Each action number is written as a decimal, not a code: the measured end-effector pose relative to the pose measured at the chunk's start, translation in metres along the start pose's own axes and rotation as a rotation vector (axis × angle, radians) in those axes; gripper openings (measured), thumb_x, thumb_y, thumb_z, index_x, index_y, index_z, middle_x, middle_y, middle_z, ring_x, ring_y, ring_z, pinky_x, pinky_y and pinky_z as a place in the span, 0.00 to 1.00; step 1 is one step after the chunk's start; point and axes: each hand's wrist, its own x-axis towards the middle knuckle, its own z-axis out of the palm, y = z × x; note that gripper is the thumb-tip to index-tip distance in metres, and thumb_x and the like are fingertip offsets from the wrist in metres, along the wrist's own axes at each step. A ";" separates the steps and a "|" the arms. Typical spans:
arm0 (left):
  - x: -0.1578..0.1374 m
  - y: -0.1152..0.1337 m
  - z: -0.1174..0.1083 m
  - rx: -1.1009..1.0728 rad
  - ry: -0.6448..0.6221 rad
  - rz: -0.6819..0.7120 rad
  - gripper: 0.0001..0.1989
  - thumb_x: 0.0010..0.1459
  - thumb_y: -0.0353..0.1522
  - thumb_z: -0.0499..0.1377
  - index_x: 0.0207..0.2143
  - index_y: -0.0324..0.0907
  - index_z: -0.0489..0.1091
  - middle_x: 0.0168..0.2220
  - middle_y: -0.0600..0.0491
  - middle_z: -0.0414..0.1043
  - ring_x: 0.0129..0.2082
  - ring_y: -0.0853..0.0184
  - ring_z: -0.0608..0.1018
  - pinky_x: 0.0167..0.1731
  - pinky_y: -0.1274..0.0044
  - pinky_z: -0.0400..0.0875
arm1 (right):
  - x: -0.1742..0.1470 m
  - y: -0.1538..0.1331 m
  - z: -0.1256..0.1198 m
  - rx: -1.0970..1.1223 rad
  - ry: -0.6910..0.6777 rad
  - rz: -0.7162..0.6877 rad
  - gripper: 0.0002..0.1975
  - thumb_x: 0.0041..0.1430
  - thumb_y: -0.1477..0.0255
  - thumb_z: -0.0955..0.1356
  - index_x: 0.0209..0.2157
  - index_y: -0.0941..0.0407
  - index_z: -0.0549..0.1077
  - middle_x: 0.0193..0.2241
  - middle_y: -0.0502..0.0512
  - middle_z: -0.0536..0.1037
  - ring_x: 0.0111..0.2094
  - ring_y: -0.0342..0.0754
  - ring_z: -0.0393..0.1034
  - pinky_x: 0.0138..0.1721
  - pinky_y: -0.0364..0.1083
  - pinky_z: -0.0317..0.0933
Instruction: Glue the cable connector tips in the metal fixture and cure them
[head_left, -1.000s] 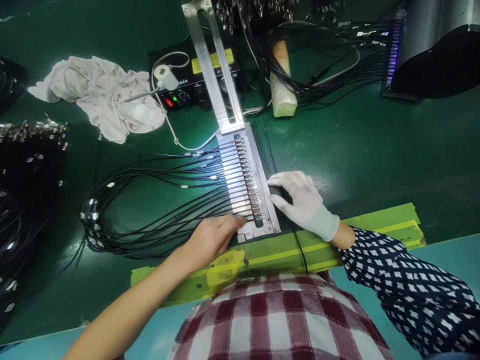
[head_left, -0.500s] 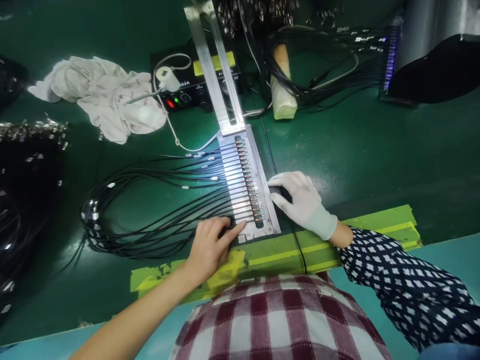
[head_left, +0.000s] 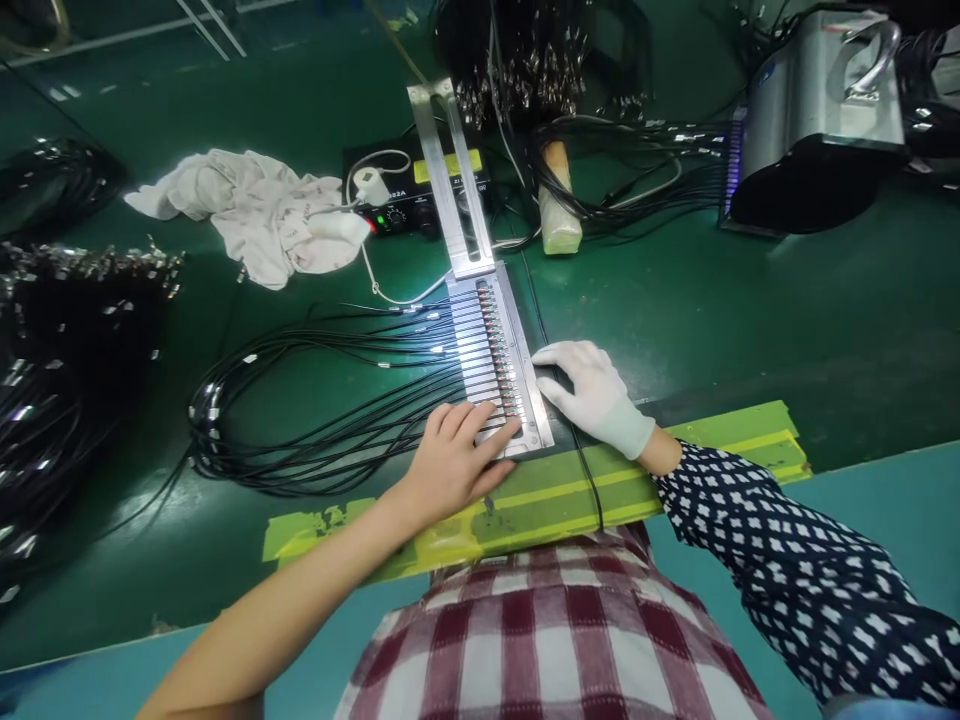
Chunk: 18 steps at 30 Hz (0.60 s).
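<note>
A metal wiring jig (head_left: 533,400) lies on the green bench, with a row of small cable ends (head_left: 495,335) set in its slot. Thin black cables (head_left: 337,350) run out of its left side into a loop. My bare left hand (head_left: 457,455) rests over the jig's near end, fingers spread, touching the lowest cables and the plate. In a white glove, my right hand (head_left: 592,393) lies at the jig's right edge, its thumb and forefinger apart with the tips at the metal. The jig's slotted lid (head_left: 474,205) is swung back, away from me.
Behind the jig stands a black control box (head_left: 405,205) with lit indicators. A crumpled white cloth (head_left: 262,225) lies at left, a wrapped block (head_left: 561,225) at right. A metal machine (head_left: 817,130) and heaps of cables (head_left: 75,350) flank the bench. Yellow-green tape (head_left: 720,440) lines the front edge.
My left hand has moved right and forward over the near end of the jig, with its fingers more spread. My right hand stays at the edge. The view has tilted up.
</note>
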 end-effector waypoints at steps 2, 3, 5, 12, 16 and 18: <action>0.003 -0.001 0.001 0.022 0.003 -0.030 0.20 0.64 0.40 0.56 0.56 0.46 0.70 0.51 0.42 0.68 0.49 0.54 0.67 0.48 0.63 0.60 | 0.000 0.000 0.000 0.005 -0.004 -0.001 0.12 0.64 0.68 0.66 0.49 0.50 0.73 0.51 0.51 0.75 0.52 0.55 0.65 0.55 0.56 0.57; 0.004 -0.002 0.001 0.038 0.006 -0.049 0.19 0.64 0.40 0.56 0.55 0.45 0.70 0.50 0.42 0.68 0.49 0.54 0.67 0.48 0.63 0.60 | 0.000 0.000 0.000 0.008 -0.004 -0.003 0.13 0.64 0.68 0.66 0.49 0.50 0.73 0.51 0.51 0.75 0.52 0.55 0.65 0.55 0.56 0.57; 0.005 -0.004 0.000 0.070 0.021 -0.085 0.19 0.64 0.40 0.56 0.54 0.43 0.71 0.50 0.41 0.69 0.49 0.53 0.67 0.47 0.63 0.61 | 0.001 0.000 -0.001 0.015 0.000 -0.005 0.13 0.64 0.68 0.65 0.49 0.50 0.73 0.51 0.51 0.76 0.52 0.56 0.65 0.55 0.56 0.57; -0.001 -0.001 0.000 -0.016 0.006 -0.062 0.19 0.64 0.38 0.56 0.56 0.47 0.70 0.51 0.43 0.69 0.49 0.54 0.68 0.48 0.62 0.63 | 0.001 0.000 -0.003 0.032 -0.019 0.007 0.12 0.64 0.69 0.65 0.48 0.51 0.73 0.51 0.51 0.76 0.52 0.56 0.65 0.54 0.56 0.57; 0.007 -0.015 -0.006 -0.068 0.011 -0.244 0.18 0.67 0.38 0.52 0.56 0.45 0.70 0.54 0.43 0.69 0.54 0.54 0.69 0.53 0.61 0.63 | 0.002 -0.001 -0.003 0.045 -0.029 0.012 0.12 0.64 0.69 0.66 0.48 0.50 0.73 0.51 0.51 0.76 0.52 0.56 0.65 0.54 0.57 0.57; 0.021 -0.030 -0.006 -0.099 0.003 -0.299 0.22 0.68 0.39 0.50 0.61 0.43 0.64 0.60 0.42 0.66 0.61 0.54 0.66 0.58 0.61 0.61 | 0.002 -0.001 -0.003 0.051 -0.031 0.015 0.11 0.64 0.69 0.66 0.48 0.50 0.74 0.51 0.50 0.76 0.52 0.56 0.65 0.54 0.57 0.57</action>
